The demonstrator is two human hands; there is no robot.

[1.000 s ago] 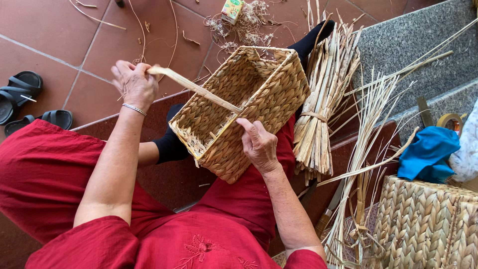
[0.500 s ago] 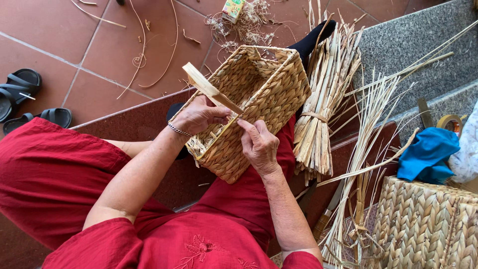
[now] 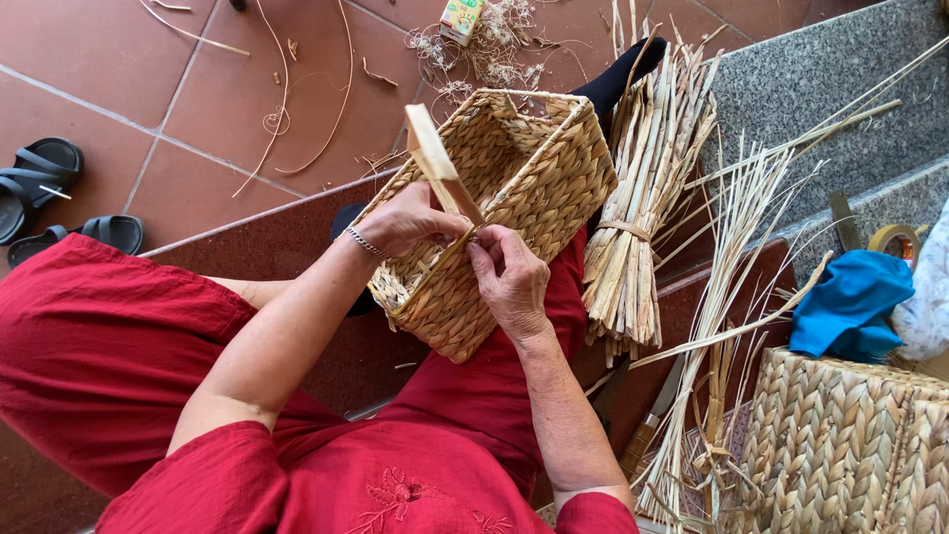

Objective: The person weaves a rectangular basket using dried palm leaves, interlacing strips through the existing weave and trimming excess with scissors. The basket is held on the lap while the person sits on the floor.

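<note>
Black sandals (image 3: 44, 193) lie far left of the woven basket (image 3: 499, 213) on the lap; left hand (image 3: 410, 222) pinches a flat straw strip (image 3: 440, 170) at its rim, right hand (image 3: 509, 282) pinching alongside; a straw bundle (image 3: 638, 227) stands right of it

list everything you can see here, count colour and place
woven basket: one, tan, on the lap, under both hands
flat strip: one, pale tan, rising from the basket rim
tied reed bundle: one, straw, right of the basket
loose reeds: many, pale, fanned at right
second woven basket: one, tan, lower right
cloth: one, blue, on the second basket
tape roll: one, tan, right edge
sandals: two, black, floor at left
small carton: one, top centre
left hand: pinching the strip
right hand: on the basket rim
</note>
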